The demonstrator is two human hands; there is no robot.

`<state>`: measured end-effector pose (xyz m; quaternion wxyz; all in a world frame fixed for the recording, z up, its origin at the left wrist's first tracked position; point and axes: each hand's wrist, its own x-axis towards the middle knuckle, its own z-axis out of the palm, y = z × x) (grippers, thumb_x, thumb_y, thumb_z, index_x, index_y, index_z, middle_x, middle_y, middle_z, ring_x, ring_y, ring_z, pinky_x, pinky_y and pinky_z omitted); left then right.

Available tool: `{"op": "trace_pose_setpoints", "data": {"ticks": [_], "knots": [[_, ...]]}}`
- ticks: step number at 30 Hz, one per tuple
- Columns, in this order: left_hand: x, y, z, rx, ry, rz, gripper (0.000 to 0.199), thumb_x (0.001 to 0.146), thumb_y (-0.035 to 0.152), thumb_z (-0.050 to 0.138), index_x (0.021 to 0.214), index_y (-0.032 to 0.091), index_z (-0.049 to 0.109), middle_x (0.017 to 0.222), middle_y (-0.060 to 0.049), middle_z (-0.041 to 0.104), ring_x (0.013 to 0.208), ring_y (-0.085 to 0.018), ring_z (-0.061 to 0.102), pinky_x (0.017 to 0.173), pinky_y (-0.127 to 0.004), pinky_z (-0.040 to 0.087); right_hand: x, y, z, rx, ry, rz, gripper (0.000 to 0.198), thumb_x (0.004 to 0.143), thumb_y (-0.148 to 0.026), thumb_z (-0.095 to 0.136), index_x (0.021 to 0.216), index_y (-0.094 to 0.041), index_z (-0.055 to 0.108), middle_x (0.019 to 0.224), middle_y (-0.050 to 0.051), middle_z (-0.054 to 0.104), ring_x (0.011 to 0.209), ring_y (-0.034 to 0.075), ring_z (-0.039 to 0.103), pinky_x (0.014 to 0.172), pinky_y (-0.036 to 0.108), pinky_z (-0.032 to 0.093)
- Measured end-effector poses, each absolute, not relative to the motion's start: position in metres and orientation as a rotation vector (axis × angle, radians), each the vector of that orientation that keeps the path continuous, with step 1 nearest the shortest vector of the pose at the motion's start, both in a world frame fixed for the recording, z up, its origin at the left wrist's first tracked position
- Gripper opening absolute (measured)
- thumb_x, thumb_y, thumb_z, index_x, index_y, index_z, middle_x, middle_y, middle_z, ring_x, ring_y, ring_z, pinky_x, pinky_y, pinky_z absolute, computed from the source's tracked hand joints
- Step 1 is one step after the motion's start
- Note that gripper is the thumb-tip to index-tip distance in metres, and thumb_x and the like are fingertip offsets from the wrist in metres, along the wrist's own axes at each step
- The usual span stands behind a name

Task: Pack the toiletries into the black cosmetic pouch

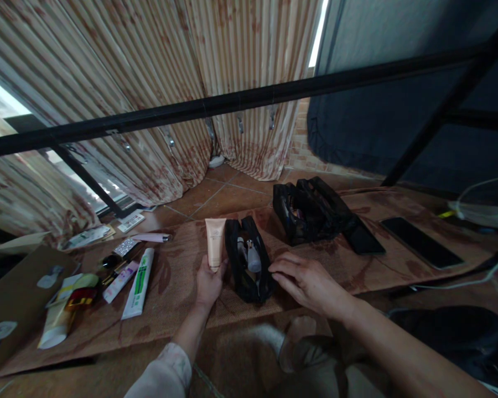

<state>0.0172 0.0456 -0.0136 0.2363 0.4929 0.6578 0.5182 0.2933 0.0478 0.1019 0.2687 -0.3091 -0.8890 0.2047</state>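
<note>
My left hand [208,286] grips the capped lower end of a beige squeeze tube [214,237], holding it upright. Right beside the tube stands a black pouch [253,292] with its top unzipped. Inside it lie a pale bottle [253,258] and another small container, partly hidden by the pouch wall. My right hand [309,279] is at the pouch's right edge, its fingertips closed together on the rim. Farther left on the cloth lie a white and green tube [139,287], a floral tube [120,282] and a pink slim item [152,237].
A second black pouch [311,215] stands open toward the back right, near a dark flat device [363,235] and a phone [423,241]. A cardboard box [22,298] borders the left side, by a white-capped tube [56,329]. A black metal rail [240,99] crosses behind.
</note>
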Motion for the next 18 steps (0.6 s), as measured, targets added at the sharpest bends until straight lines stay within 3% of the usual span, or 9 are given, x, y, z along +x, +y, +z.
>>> {"op": "trace_pose_setpoints", "data": {"ticks": [18], "knots": [[0.0193, 0.0454, -0.0103, 1.307, 1.796, 1.461, 0.034, 0.07, 0.042, 0.07, 0.091, 0.017, 0.059, 0.073, -0.001, 0.064, 0.069, -0.016, 0.059, 0.065, -0.026, 0.048, 0.2936, 0.0478, 0.1008, -0.845, -2.411, 0.54, 0.018, 0.095, -0.023, 0.048, 0.104, -0.022, 0.064, 0.098, 0.005, 0.066, 0.088, 0.016, 0.064, 0.078, 0.028, 0.05]]}}
